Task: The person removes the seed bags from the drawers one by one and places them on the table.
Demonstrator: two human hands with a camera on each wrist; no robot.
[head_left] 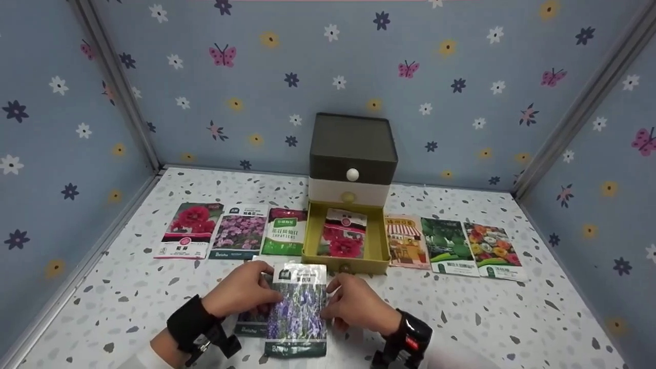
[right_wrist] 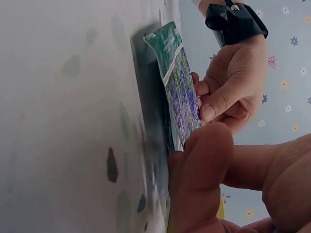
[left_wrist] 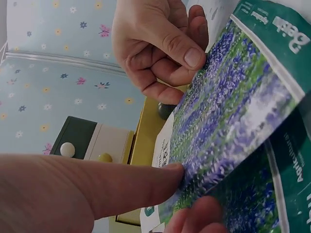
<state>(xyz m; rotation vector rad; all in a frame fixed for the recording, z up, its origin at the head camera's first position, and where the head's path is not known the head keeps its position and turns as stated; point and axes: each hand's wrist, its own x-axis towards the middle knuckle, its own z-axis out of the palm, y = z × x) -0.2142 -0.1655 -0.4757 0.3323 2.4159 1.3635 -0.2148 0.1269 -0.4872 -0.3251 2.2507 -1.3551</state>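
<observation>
A seed packet with purple lavender-like flowers (head_left: 296, 312) is held at the front of the table by both hands. My left hand (head_left: 243, 289) pinches its left edge, the thumb on the printed face and fingers behind. On the right edge, my right hand (head_left: 359, 305) grips with thumb and curled fingers. In the right wrist view the packet (right_wrist: 181, 92) is tilted, its green end raised off the tabletop. A second green-banded packet (head_left: 251, 328) lies partly hidden beneath it. Just beyond the hands, an open yellow-green drawer (head_left: 382, 264) contains a red-flower packet (head_left: 342, 241).
Above that drawer rise a white drawer (head_left: 328, 189) and a dark grey top drawer (head_left: 333, 166) with a white knob. Several seed packets lie in a row either side, including a pink-flower packet (head_left: 238, 233) and a green-vegetable packet (head_left: 446, 246). Patterned blue panels (head_left: 338, 56) enclose the table.
</observation>
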